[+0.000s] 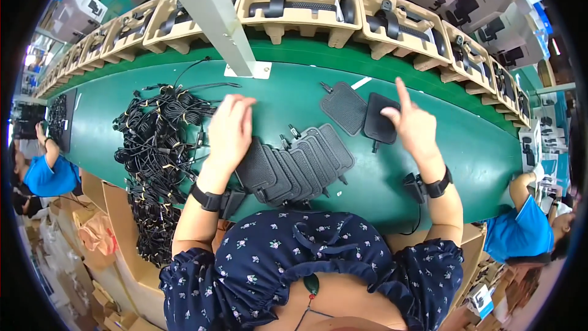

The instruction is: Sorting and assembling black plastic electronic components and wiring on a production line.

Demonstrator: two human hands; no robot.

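Observation:
My left hand [229,127] hovers between a heap of bundled black cables [160,129] and an overlapping row of flat black mesh panels [288,171]. Its fingers are loosely bent, and nothing shows in them. On the right, my right hand [418,125] has its index finger stretched out and its thumb apart, beside a smooth-faced black panel [380,119]. That panel lies with its small clip toward me. Touching or slightly overlapping it is another mesh panel [343,108], its clip pointing away.
Moulded cardboard trays [298,18] holding black devices line the far side of the green table [453,165]. A metal post [220,18] stands at the table's far edge. Co-workers in blue sit at left [52,171] and right [520,233]. An open carton [119,220] stands at my left.

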